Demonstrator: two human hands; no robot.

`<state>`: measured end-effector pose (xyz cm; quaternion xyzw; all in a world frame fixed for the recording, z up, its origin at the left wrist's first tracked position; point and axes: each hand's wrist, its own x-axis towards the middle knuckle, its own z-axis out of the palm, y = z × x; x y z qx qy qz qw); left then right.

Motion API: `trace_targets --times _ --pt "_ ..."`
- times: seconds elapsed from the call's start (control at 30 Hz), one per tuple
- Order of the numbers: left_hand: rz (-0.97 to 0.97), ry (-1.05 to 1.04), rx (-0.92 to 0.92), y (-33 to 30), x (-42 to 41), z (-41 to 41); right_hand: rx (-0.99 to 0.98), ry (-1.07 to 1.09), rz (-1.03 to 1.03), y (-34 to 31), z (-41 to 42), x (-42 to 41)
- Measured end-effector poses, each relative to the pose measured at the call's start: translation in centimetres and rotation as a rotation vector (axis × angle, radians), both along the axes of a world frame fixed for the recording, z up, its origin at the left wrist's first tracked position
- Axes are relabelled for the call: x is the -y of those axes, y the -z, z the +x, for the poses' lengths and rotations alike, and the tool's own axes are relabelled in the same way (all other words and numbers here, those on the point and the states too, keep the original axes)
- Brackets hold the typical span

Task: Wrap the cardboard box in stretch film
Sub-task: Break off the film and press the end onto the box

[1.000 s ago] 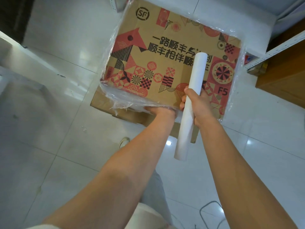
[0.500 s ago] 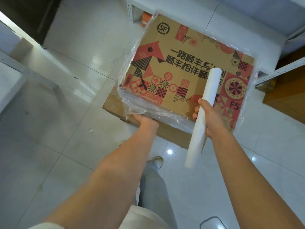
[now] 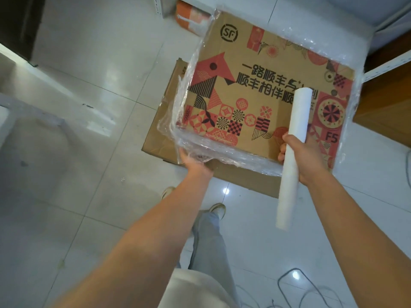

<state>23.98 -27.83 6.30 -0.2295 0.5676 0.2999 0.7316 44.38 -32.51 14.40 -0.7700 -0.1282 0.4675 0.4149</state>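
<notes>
We see the floor (image 3: pixel 93 152), made of pale glossy tiles. Above it we hold the box (image 3: pixel 262 101), tilted, with its printed face turned toward us. Clear film (image 3: pixel 195 138) already covers its edges and is wrinkled along the near edge and the left side. Under the box another carton (image 3: pixel 160 138) lies flat on the floor. The white roll (image 3: pixel 293 156) crosses the right part of the box, and our right hand (image 3: pixel 304 158) grasps it around the middle with curled fingers. Our left hand (image 3: pixel 193 161) is at the near edge of the box, on the film; the fingers go under the edge, so we cannot tell how they lie. Lower down we see one trouser leg (image 3: pixel 209 243), two shoes (image 3: pixel 218 208) and a thin cable (image 3: pixel 311 287) on the tiles.
</notes>
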Motion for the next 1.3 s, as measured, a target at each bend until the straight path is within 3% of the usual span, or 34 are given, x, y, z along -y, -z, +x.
trace_targets --times 0.1,0.23,0.33,0.43,0.77,0.87,0.97,1.03,1.2,1.3 --pt "0.128 -0.144 0.028 -1.1 -1.4 -1.0 0.207 -0.160 -0.119 -1.2 -0.8 -1.2" --pt "0.017 -0.153 -0.055 -4.4 -4.7 -0.2 0.492 -0.377 -0.203 -2.9 -2.3 -4.9" --pt "-0.068 -0.305 -0.079 -5.1 -5.8 0.6 0.426 -0.439 -0.126 -3.2 -4.3 -8.5" --pt "-0.049 -0.412 0.023 -4.7 -6.2 0.8 0.331 -0.444 -0.125 -2.6 -5.7 -10.3" --pt "-0.014 -0.389 -0.053 -4.5 -6.0 1.9 0.372 -0.424 -0.115 -0.5 -5.3 -10.2" --pt "-0.039 -0.286 -0.031 -4.8 -5.6 1.1 0.330 -0.405 -0.099 -0.3 -5.2 -10.0" --pt "0.047 0.027 -0.037 -5.3 -3.7 -1.1 0.298 -0.410 -0.100 -0.3 -5.5 -9.8" --pt "0.069 0.058 -0.109 -4.8 -2.7 -2.8 0.286 -0.400 -0.096 -0.3 -5.4 -9.7" --pt "0.205 0.043 -0.574 -0.8 -6.8 -7.6 0.259 -0.396 -0.092 -0.2 -5.2 -9.5" --pt "0.402 0.215 -0.449 1.6 -11.0 -8.1 0.244 -0.392 -0.091 0.1 -5.1 -9.5"
